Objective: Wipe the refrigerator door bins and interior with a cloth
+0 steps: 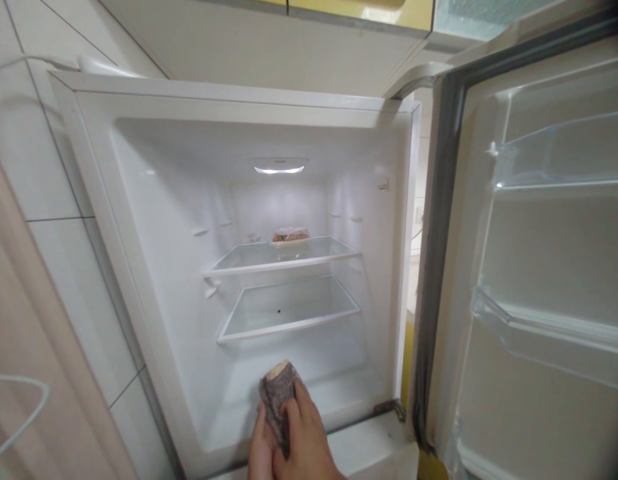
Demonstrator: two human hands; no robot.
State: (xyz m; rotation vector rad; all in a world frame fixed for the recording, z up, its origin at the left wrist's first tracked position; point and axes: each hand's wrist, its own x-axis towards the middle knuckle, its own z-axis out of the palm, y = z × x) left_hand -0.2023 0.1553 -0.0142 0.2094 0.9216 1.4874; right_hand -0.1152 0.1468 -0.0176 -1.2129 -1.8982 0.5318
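Note:
At the lower middle of the head view, in front of the open refrigerator [313, 115], both my hands hold a folded grey-brown cloth [276, 400]. It looks thick and fuzzy, with a pale tan patch at its top end. My right hand [306, 437] is closed round its right side, fingers bent over it. My left hand [261, 440] grips its lower left side; part of that hand is hidden behind the cloth and my right hand. Beyond the cloth lie the white fridge floor and two glass shelves, the lower shelf [299, 307] being the nearer one.
A wrapped food packet [290, 235] lies on the upper shelf [253, 257]. The fridge door [539, 253] stands wide open at the right, with clear door bins [553, 327]. A tiled wall [59, 173] and a beige panel [33, 333] flank the left side.

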